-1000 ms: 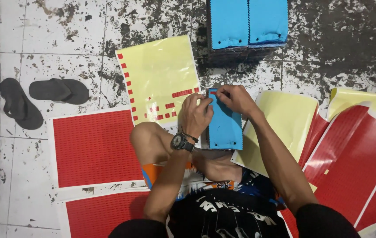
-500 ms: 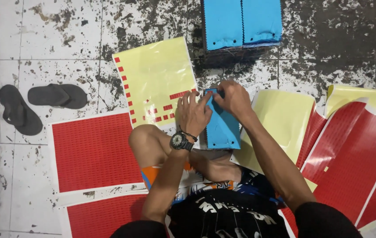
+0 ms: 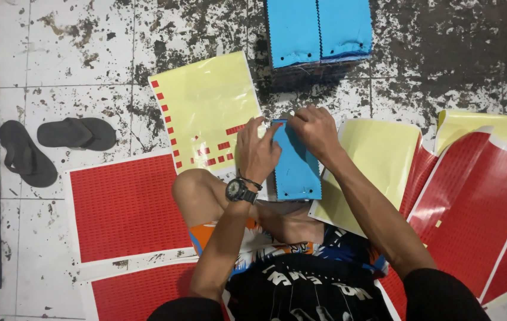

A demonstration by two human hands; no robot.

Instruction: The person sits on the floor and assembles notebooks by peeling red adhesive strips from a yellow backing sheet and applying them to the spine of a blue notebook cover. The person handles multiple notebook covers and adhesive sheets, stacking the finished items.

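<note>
Both hands meet at the top edge of a blue fabric swatch point(image 3: 295, 163) resting on the person's knee — the left hand point(image 3: 256, 151), a dark wristwatch point(image 3: 237, 190) on its wrist, has its fingers curled and its fingertips on the swatch's upper left corner, while the right hand point(image 3: 316, 131) pinches narrowly at the same edge, seemingly pressing a small red sticker into place. The step in hand looks like fixing that sticker; the next move calls for a firm press at the corner. Just left lies a yellow backing sheet point(image 3: 206, 107) with most red stickers gone, and beyond it a stack of blue swatches point(image 3: 318, 30), full red sticker sheets point(image 3: 125, 205) and a pair of dark sandals point(image 3: 51, 142) on the stained tile floor point(image 3: 75, 65).
</note>
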